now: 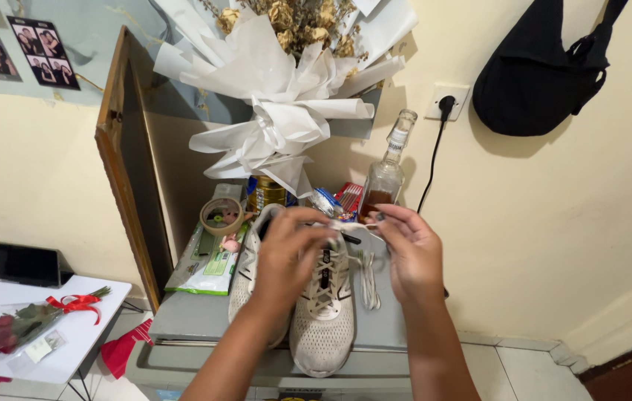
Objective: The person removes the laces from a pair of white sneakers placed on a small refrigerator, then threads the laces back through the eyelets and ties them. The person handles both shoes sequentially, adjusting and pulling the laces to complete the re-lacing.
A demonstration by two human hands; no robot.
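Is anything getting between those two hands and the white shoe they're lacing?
Nothing visible does. The left hand lies over the white shoe by its laces, and the right hand pinches the lace end just above it. The bottle stands behind, clear of both.

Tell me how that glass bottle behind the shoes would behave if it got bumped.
The glass bottle is tall and narrow with a slim neck, so it would probably tip easily. The brown liquid sits only in its lower part, which may steady it a little. Being glass, it is likely fragile, and it stands just behind the right hand.
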